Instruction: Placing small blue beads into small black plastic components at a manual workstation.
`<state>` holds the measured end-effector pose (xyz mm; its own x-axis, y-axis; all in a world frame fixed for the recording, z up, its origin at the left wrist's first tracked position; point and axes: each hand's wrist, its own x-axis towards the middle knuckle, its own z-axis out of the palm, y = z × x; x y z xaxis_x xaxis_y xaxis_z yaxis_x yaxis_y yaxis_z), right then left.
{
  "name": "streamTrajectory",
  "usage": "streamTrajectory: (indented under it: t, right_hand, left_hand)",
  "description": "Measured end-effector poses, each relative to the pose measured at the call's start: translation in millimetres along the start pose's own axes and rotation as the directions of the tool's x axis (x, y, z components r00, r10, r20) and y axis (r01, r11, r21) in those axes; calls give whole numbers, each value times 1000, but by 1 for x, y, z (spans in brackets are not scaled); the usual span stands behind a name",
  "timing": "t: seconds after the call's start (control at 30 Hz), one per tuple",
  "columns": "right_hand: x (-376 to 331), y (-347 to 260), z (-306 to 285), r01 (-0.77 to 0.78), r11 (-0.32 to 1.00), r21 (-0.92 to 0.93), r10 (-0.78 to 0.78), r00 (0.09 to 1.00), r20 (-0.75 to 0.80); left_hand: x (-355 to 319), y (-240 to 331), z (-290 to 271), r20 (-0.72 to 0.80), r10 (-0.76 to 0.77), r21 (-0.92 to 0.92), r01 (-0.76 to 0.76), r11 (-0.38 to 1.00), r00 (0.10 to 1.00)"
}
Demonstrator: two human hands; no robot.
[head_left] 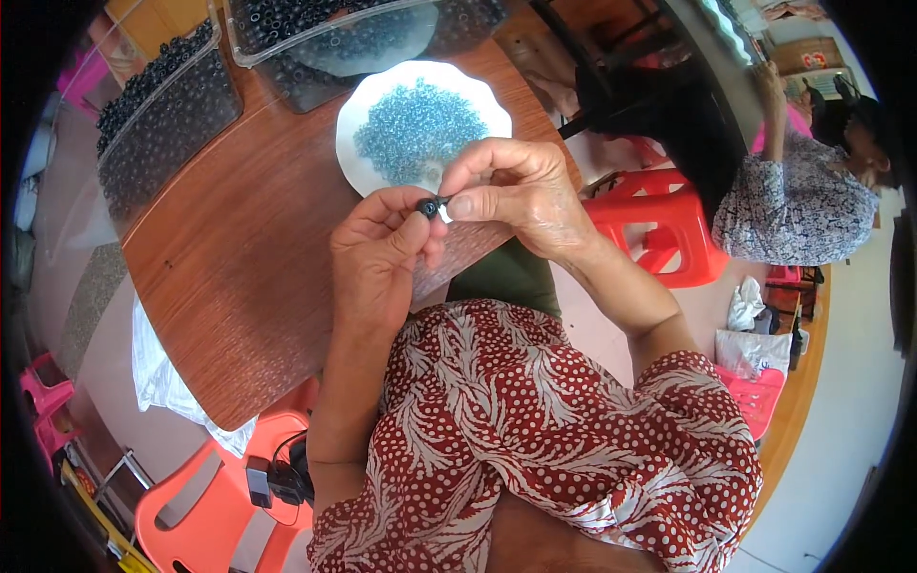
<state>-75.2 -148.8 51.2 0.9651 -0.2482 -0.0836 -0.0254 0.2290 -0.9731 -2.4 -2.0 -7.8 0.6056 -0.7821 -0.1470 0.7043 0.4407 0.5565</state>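
Note:
My left hand (379, 250) pinches a small round black part (429, 207) with a hole in it, like those in the bins. Its thumb and forefinger press on the part from the side. My right hand (516, 196) meets it there, thumb and forefinger closed at the part's right edge. Whatever lies between those right fingertips is too small and too covered to name; a bit of white shows just below them. Just beyond both hands, a white scalloped plate (349, 153) holds a heap of tiny clear-blue pieces (417, 124).
Clear bins of black ring-shaped parts stand at the far left (172, 143) and far middle (325, 81) of the brown wooden table (220, 277). Red stools (659, 229) stand to the right, where another person (798, 210) sits. An orange chair (191, 506) is at lower left.

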Motion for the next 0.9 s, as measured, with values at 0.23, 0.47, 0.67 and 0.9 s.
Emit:
streamTrajectory:
  t: [0.23,0.47,0.67,0.9]
  right_hand:
    - [-1,-1,2,36,993,-114,-36,999,3]
    - [2,-6,-1,-187,981,-49,185,982,-43]
    - [4,-2,-3,-286,958,27,287,957,-39]
    - [6,-1,-9,-440,880,180,442,897,32]
  left_hand:
    - [-2,2,6,-30,60,122,-56,991,998]
    - [-2,2,8,-10,206,315,-192,929,978]
    - [-3,1,10,-55,175,319,-149,936,983]
    - [0,-2,8,-37,159,256,-144,956,987]
